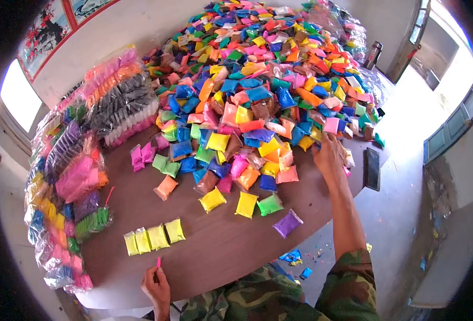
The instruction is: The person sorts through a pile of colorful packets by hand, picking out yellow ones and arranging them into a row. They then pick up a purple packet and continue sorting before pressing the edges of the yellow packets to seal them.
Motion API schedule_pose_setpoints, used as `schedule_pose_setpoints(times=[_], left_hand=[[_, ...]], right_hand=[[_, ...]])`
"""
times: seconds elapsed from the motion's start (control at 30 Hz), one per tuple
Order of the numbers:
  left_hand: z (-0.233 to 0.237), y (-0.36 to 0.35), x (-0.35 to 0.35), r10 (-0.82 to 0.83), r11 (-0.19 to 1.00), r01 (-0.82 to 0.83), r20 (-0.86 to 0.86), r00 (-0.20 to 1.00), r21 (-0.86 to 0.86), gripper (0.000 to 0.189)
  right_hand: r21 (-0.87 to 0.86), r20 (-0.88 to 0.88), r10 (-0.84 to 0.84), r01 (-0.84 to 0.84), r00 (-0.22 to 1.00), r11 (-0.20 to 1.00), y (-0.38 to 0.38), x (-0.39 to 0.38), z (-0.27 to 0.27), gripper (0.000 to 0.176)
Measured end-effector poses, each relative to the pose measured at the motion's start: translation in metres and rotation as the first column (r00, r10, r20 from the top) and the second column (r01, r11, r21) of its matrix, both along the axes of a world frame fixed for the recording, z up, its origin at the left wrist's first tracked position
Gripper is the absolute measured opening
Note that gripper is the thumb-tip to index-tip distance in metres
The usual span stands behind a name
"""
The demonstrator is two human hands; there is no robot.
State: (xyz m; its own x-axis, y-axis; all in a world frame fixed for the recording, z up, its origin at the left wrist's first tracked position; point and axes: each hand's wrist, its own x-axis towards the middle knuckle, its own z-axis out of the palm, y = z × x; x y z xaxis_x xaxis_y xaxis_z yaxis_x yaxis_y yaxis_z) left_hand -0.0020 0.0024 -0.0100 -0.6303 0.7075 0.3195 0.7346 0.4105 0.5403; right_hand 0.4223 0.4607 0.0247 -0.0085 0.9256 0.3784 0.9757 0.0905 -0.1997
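Note:
My left hand (pixel 156 287), at the front edge of the table, pinches a thin pink strip (pixel 159 261) that points up from the fingertips. Just beyond it lies a row of several pale yellow packets (pixel 158 237), side by side. My right arm stretches forward to the right side of a big heap of coloured packets (pixel 258 96). There my right hand (pixel 330 154) has its fingers closed at the lower edge of a light pink packet (pixel 331 125); the palm side is hidden. Loose yellow (pixel 246 204), green (pixel 270 205) and purple (pixel 288 223) packets lie in front of the heap.
Clear bags of sorted packets (pixel 121 101) are stacked along the table's left side. A black phone (pixel 372 169) lies at the right edge, and a dark flask (pixel 373 55) stands behind. Scraps and a blue packet (pixel 306 273) are on the floor.

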Motion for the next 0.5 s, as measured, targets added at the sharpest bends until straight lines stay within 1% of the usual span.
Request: schedule_pose_setpoints(times=[0.1,0.2,0.23,0.33,0.43,0.5], left_hand=[[-0.003,0.0,0.0,-0.007,0.999,0.007,0.003,1.0,0.038,0.008],[-0.005,-0.001,-0.002,-0.013,0.999,0.013,-0.006,1.0,0.043,0.007],[-0.002,0.0,-0.001,-0.012,0.999,0.012,-0.004,1.0,0.039,0.007],[-0.001,0.0,0.0,-0.013,0.999,0.013,0.012,1.0,0.029,0.006],[-0.002,-0.001,-0.001,-0.026,0.999,0.026,-0.006,1.0,0.036,0.006],[-0.002,0.0,-0.001,-0.03,0.999,0.03,-0.02,0.999,0.039,0.006]], right_hand=[[0.022,-0.015,0.002,-0.002,1.0,1.0,0.006,-0.007,0.003,0.047],[0.012,-0.008,-0.004,0.004,1.0,1.0,0.011,-0.005,0.003,0.046],[0.039,0.007,0.002,-0.002,1.0,0.999,0.01,-0.005,0.002,0.04],[0.092,-0.022,0.015,-0.013,1.0,0.996,0.012,-0.002,-0.004,0.036],[0.232,-0.005,0.004,-0.003,1.0,0.973,0.008,-0.003,0.002,0.033],[0.233,-0.081,0.006,0.013,0.997,0.972,-0.009,-0.004,0.014,0.033]])
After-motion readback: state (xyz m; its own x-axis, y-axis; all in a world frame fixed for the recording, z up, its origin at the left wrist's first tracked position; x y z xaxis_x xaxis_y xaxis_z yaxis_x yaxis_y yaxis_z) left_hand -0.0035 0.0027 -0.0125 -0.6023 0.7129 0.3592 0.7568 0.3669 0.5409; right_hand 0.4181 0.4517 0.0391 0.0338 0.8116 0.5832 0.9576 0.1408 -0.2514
